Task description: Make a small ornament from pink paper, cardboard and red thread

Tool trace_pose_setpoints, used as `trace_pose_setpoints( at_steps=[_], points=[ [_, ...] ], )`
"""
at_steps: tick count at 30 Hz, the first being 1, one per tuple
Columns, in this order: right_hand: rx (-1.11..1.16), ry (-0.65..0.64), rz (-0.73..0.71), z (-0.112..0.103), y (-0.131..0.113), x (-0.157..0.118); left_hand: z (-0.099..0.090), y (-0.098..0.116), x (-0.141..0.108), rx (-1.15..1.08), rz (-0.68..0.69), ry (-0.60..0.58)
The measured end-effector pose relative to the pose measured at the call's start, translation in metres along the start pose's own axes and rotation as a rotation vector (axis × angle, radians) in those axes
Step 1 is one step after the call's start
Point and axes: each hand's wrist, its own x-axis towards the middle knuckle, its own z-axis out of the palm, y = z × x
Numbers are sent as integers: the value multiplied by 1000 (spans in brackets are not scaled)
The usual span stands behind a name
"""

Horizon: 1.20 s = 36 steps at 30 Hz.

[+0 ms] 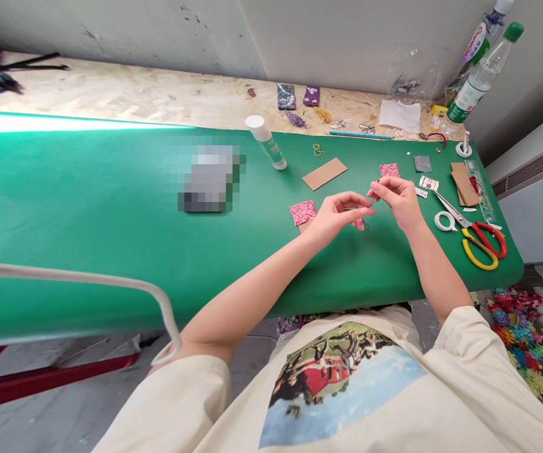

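Observation:
My left hand [340, 217] and my right hand [397, 198] meet above the green table mat [233, 264], fingers pinched on a thin dark cord [367, 227]. One end of the cord hangs in a small curl below the left fingertips. Beside my left wrist lies a pink patterned fabric square [302, 212], partly over a brown piece of card. Another pink square [389, 170] lies just behind my right hand. A brown cardboard strip [324, 173] rests beyond the left hand, with a small yellow cord loop [318, 150] behind it.
Scissors [476, 236] with red and yellow handles lie at the right, near a white tape roll [445, 221] and cardboard pieces [464, 184]. A glue stick [267, 143] stands left of the strip. Bottles [483, 78] stand at the back right. A white cable [87, 275] crosses the left side.

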Motion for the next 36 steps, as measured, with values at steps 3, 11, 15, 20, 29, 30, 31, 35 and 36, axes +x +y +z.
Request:
trace_pose_setpoints(
  at_steps=[3, 11, 15, 20, 29, 30, 31, 35, 36],
  points=[
    [-35, -8, -9, 1, 0, -2, 1, -1, 0, -44, 12, 9],
    [-12, -71, -1, 3, 2, -3, 4, -1, 2, -100, 11, 68],
    [92, -62, 70, 0, 1, -2, 5, -1, 2, -112, 28, 89],
    [98, -30, 79, 2, 1, -2, 6, 1, 0, -112, 48, 92],
    [27, -8, 85, 4, 6, -1, 5, -1, -1, -84, 69, 118],
    [32, -3, 89, 3, 6, -1, 5, -1, -1, -75, 67, 135],
    [36, -9, 94, 3, 5, -1, 6, 0, -1, -63, 68, 150],
    [22, -98, 112, 5, 3, -2, 6, 2, -2, 2, 79, 172],
    [19, -109, 109, 5, 3, -2, 6, 2, -3, 13, 82, 173]
  ],
)
